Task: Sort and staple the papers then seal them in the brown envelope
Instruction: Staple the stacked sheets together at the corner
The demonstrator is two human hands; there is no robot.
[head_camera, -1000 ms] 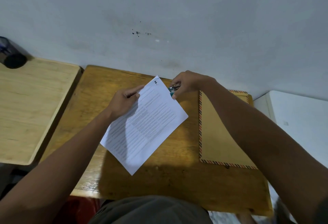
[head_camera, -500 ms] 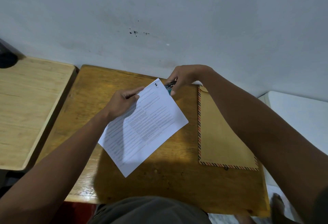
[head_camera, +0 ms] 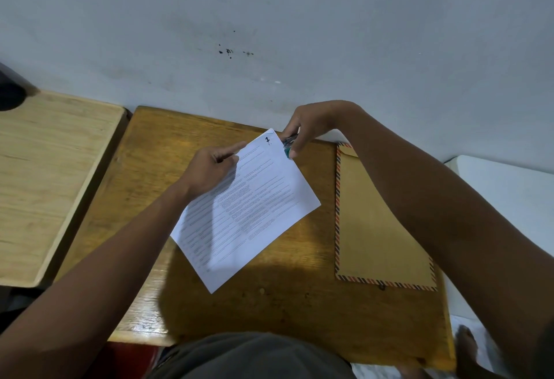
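Papers [head_camera: 248, 207] lying at a slant on the wooden bench [head_camera: 168, 150], numbered corner pointing far, toward the wall, sheet marked "1" on top. Stapler [head_camera: 288, 144] clamped over the far right edge, right by that corner. Can't tell from here how many sheets are actually in the stack, or whether the lower ones line up with the top one.

Biggest risk, probably: firing with the sheets fanned, so the staple misses a bottom page or pins it crooked. Also possible: biting so close to the edge that the staple tears out later. Pressing too lightly could leave the legs half folded. Thumb looks close to the stapler's mouth too, so watch for a pinch.

Right hand [head_camera: 311, 122] coming in from the far right, wrist arched up, fingers curled over the top of the stapler and thumb under it, grip fully wrapped round the tool. Left hand [head_camera: 214, 170] on the left edge of the papers, index finger stretched out along the sheet toward the numbered corner, other fingers tucked, apparently pinching that edge between thumb and finger; exact contact hard to make out.

Brown envelope [head_camera: 377, 228] with the striped border flat on the bench to the right, partly under the right forearm, well apart from the papers and not touched yet.
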